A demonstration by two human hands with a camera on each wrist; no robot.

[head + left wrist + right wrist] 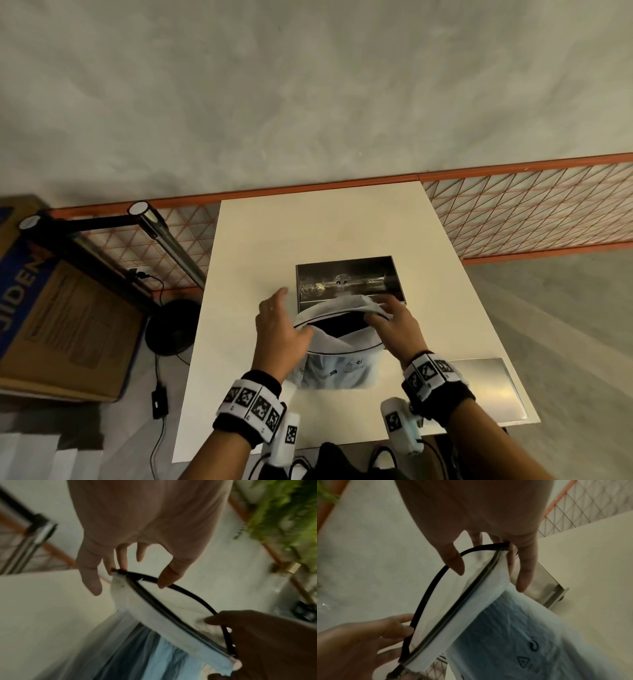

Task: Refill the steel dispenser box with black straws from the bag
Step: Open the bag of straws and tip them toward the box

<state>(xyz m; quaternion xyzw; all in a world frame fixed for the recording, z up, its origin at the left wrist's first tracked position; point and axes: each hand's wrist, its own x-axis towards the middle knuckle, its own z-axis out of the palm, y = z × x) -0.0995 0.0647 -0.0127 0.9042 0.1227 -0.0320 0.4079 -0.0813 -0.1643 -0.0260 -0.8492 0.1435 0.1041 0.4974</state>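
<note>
A translucent zip bag (337,368) with a black rim is held upright over the white table (274,240), its mouth pulled wide. A dark mass of black straws (337,325) shows inside the mouth. My left hand (294,325) pinches the rim's left end and my right hand (380,315) pinches its right end. In the left wrist view, the left hand (126,577) grips the bag (154,608) at the rim corner. From the right wrist, the right hand (491,568) holds the bag (488,601) at the opposite corner. The open steel dispenser box (347,279) stands just behind the bag.
A flat steel lid (486,387) lies at the table's front right. An orange mesh fence (531,216) runs behind the table. On the floor to the left stand a cardboard box (51,308) and a black stand with cables (168,325).
</note>
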